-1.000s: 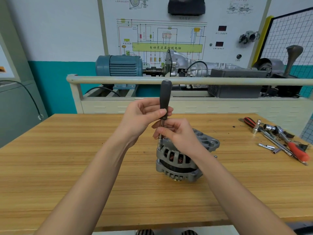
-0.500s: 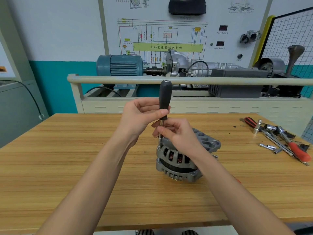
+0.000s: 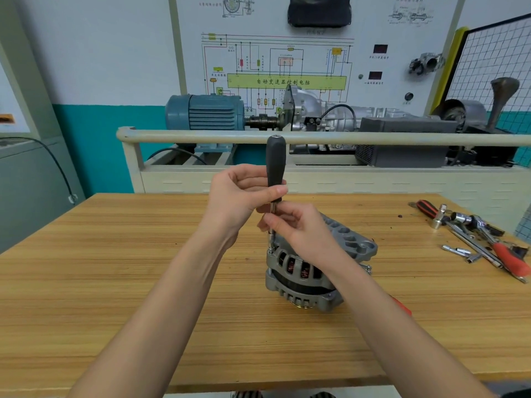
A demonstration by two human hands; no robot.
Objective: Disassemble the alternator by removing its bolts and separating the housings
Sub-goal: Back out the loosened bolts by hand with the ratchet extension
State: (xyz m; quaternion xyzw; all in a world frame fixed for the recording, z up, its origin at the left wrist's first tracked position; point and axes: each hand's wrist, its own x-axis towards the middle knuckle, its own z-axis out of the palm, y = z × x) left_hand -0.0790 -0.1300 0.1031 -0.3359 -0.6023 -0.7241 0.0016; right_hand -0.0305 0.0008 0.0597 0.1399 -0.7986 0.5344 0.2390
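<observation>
Driver on the bolt, little has moved

Left hand (image 3: pixel 241 193) still grips the nut driver (image 3: pixel 275 165); right hand (image 3: pixel 298 228) pinches its shaft; alternator (image 3: pixel 301 277) stands mid-table (image 3: pixel 115 268); bolt apparently still turning out.

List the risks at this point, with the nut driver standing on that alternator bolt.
1. Neither hand steadies the alternator: the left hand grips the nut driver handle, the right hand pinches its shaft. The housing stands unclamped on the wooden table and could twist or tip under torque.
2. The driver is tall and held high; if it tilts, its socket may slip off the bolt.
3. A loose bolt lies beside the housing and could roll away.
</observation>
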